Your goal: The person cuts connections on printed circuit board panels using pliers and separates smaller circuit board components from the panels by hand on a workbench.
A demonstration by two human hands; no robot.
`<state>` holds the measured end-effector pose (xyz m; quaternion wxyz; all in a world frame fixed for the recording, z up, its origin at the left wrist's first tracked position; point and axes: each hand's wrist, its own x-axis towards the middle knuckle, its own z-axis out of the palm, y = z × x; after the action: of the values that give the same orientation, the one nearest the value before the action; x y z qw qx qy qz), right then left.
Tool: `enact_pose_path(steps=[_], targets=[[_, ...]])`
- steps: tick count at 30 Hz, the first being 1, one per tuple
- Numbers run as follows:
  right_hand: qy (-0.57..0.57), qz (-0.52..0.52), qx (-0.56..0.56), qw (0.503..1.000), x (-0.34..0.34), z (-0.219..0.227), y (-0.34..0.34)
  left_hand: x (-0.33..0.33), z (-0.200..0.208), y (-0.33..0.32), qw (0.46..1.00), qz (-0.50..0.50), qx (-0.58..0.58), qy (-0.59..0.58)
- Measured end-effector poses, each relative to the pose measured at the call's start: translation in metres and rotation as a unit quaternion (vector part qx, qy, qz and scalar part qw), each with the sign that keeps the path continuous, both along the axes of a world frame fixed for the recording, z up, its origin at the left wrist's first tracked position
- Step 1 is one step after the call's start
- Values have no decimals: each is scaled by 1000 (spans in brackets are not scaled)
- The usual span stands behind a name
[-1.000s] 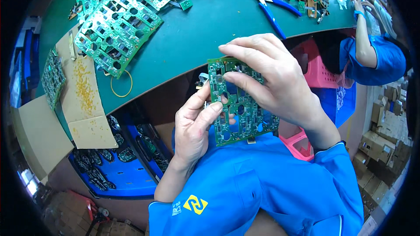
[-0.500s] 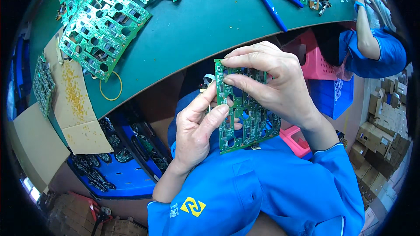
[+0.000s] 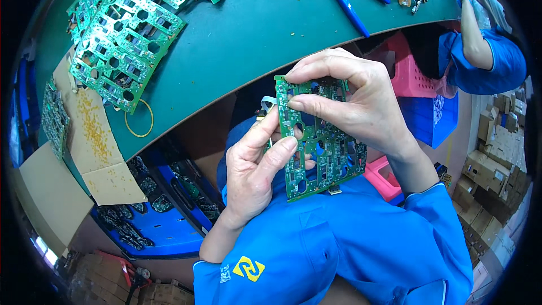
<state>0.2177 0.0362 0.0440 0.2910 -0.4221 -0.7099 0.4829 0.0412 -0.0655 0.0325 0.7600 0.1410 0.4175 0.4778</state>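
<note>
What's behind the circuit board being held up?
Through openings in the circuit board, fingers of the left hand and patches of blue, likely clothing, show; a pale strip loops past its left edge. Anything behind its solid parts is covered.

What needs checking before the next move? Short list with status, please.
1. Left hand gripping circuit board: ok, thumb on its face, fingers behind.
2. Right hand at board: ok, thumb and fingers at its upper left.
3. Board off the green table: ok, held in front of the edge.
4. Blue-handled cutters in hand: not ok, lying on the table.
5. Board's far side undamaged: cannot tell, faces away.
</note>
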Motion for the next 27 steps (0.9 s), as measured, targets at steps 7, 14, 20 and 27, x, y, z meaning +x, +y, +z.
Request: enact_pose_path(steps=[7,14,20,27], targets=[[2,-23,-33,999,-1,-3,-3,4,-4,2,1000,-6,-11,24],[31,-36,-51,998,0,-6,-4,6,-5,2,999,-5,-9,37],[49,-49,-63,996,1,-9,-7,6,-5,2,999,-15,-6,47],[57,-51,-75,994,3,-10,-6,7,-4,3,999,-15,-7,49]])
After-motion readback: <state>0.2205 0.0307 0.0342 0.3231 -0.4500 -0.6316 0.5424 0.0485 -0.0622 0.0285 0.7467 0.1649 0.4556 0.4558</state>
